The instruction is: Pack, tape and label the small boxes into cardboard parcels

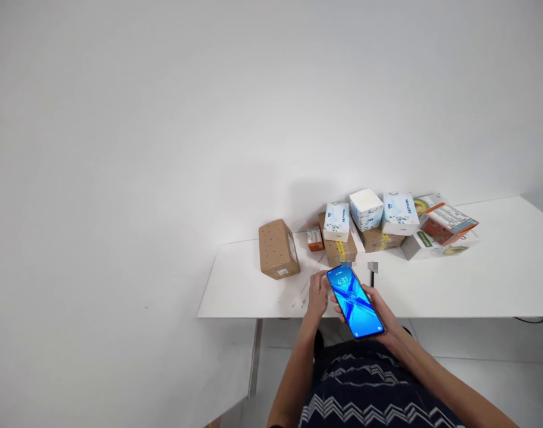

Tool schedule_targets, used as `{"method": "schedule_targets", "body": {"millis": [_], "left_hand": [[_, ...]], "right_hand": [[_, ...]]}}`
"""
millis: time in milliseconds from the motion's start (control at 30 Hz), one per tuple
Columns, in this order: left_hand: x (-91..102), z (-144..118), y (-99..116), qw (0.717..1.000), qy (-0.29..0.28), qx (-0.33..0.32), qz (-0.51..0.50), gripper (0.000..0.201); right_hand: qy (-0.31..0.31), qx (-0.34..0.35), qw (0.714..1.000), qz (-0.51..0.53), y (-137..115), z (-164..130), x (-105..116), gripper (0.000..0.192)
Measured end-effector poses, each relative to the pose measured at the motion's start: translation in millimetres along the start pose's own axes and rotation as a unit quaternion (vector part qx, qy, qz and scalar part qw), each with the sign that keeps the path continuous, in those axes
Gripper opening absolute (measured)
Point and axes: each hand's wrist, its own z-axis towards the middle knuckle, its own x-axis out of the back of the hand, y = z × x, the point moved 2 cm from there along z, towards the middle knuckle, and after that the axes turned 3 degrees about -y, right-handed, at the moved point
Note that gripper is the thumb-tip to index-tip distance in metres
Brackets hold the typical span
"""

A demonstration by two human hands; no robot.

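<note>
A phone with a lit blue screen lies tilted in my right hand, near the front edge of the white table. The thumb of this hand runs along the phone's right side, and its fingertips show at the left side. My left hand is closed, its fingers curled beside the phone's upper left edge. Whether it touches the phone or holds anything is hidden. Just beyond the phone's top sits a brown carton with yellow tape. A thin black object lies to the right of the phone.
A dotted brown box and a small orange box stand at left on the white table. Tissue packs rest on cartons by the wall. At right, an orange-brown package lies on a white box.
</note>
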Motion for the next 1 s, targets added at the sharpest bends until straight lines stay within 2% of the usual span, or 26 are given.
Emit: {"method": "schedule_targets", "body": {"millis": [100, 167, 233, 267, 300, 367, 433, 500, 567, 600, 667, 733, 800, 900, 1000], "left_hand": [[8.0, -2.4, 2.5, 0.997, -0.05, -0.039, 0.038, 0.035], [11.4, -3.1, 2.7, 0.993, -0.071, -0.044, 0.083, 0.046], [11.7, -3.4, 3.8, 0.985, -0.083, -0.044, 0.142, 0.059], [11.0, -3.5, 5.1, 0.981, -0.085, -0.045, 0.167, 0.059], [10.3, -3.4, 7.0, 0.978, -0.083, -0.048, 0.187, 0.054], [10.9, -2.8, 12.2, 0.974, -0.072, -0.054, 0.206, 0.04], [18.6, -1.3, 17.6, 0.977, -0.04, -0.05, 0.204, 0.029], [36.5, 1.1, 20.8, 0.984, 0.015, -0.022, 0.176, 0.025], [62.7, 4.0, 20.1, 0.991, 0.088, 0.034, 0.094, 0.027], [77.0, 5.4, 18.2, 0.989, 0.127, 0.067, 0.025, 0.031], [103.1, 8.2, 13.4, 0.967, 0.189, 0.11, -0.13, 0.033], [122.7, 11.5, 8.1, 0.918, 0.247, 0.132, -0.282, 0.028], [133.8, 15.7, 2.9, 0.867, 0.293, 0.145, -0.377, 0.017], [136.4, 22.7, -4.6, 0.826, 0.324, 0.174, -0.427, 0.004], [127.8, 26.8, -10.8, 0.806, 0.311, 0.207, -0.46, 0.011]], "right_hand": [[0.081, 0.078, 0.993, -0.034, -19.2, -12.4, 22.2, 0.043], [0.137, 0.142, 0.977, -0.074, -35.0, -21.0, 44.4, 0.045], [0.224, 0.193, 0.946, -0.13, -49.7, -27.6, 74.1, 0.052], [0.284, 0.209, 0.92, -0.17, -56.0, -30.1, 91.0, 0.054], [0.36, 0.209, 0.879, -0.235, -61.3, -32.2, 108.5, 0.056], [0.463, 0.164, 0.759, -0.427, -68.5, -33.0, 139.0, 0.06], [0.486, 0.116, 0.627, -0.598, -69.9, -29.1, 160.7, 0.059], [0.484, 0.101, 0.492, -0.717, -66.5, -23.1, 173.0, 0.057], [0.475, 0.105, 0.39, -0.782, -60.6, -15.4, 179.2, 0.055], [0.471, 0.107, 0.357, -0.8, -57.6, -10.9, 181.5, 0.055], [0.466, 0.109, 0.323, -0.817, -52.7, -0.8, 186.8, 0.053], [0.467, 0.107, 0.312, -0.82, -49.5, 9.2, 193.5, 0.052], [0.473, 0.104, 0.313, -0.817, -47.8, 17.1, 200.2, 0.051], [0.48, 0.111, 0.316, -0.81, -47.6, 21.5, 206.1, 0.051], [0.471, 0.108, 0.339, -0.807, -49.7, 19.1, 207.2, 0.05]]}}
